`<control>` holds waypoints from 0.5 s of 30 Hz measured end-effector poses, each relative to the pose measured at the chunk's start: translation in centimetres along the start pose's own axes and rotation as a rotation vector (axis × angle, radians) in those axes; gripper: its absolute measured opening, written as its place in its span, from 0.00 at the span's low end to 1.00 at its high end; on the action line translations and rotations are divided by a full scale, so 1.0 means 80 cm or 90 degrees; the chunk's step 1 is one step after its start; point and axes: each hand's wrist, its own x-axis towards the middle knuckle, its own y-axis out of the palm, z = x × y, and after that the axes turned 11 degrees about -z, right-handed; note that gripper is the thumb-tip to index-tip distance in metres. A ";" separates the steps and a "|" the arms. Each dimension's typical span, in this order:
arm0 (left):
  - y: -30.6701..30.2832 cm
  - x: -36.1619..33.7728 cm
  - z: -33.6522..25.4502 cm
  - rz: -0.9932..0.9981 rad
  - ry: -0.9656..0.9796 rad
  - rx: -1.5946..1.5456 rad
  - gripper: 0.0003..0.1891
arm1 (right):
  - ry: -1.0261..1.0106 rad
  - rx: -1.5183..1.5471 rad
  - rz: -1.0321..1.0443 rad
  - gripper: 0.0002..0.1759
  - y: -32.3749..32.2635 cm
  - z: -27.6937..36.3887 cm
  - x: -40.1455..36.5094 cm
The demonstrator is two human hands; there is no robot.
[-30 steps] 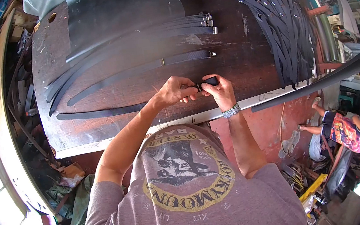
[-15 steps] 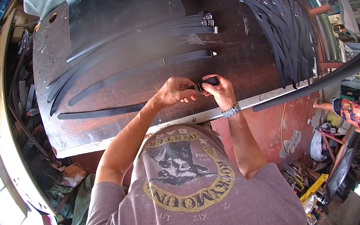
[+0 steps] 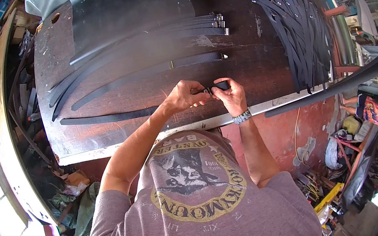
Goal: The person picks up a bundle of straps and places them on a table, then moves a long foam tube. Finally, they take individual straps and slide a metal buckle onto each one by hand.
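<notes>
Both hands work at the buckle end of a black belt (image 3: 109, 118), whose long strap stretches left along the table behind my left forearm. My left hand (image 3: 185, 96) is closed, pinching the strap beside a small metal fitting (image 3: 208, 90). On the other side, my right hand (image 3: 232, 96) grips the belt end (image 3: 223, 85) between thumb and fingers, with a watch-like band on that wrist. Just beyond the hands lies a second belt (image 3: 146, 76) with a gold-coloured loop and a metal end. Fingers partly hide the fitting.
Several belts with metal ends (image 3: 201, 26) lie farther back beside a black sheet (image 3: 129, 12). A large heap of black belts (image 3: 301, 29) covers the table's right side. A wide black strip (image 3: 336, 88) overhangs the right edge. Another person (image 3: 377, 111) is at far right.
My hands stay almost in place on the belt, with only slight finger movement around the fitting. The person at far right has shifted a little.
</notes>
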 end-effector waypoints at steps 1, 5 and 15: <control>0.001 0.000 0.000 -0.003 -0.001 0.008 0.16 | 0.004 0.008 0.000 0.13 0.000 -0.002 0.000; 0.004 0.001 0.001 -0.017 0.001 0.027 0.16 | 0.039 0.038 -0.003 0.13 0.000 -0.003 -0.001; 0.003 0.000 -0.002 -0.017 -0.015 0.031 0.16 | 0.074 0.070 0.000 0.14 0.001 -0.007 0.000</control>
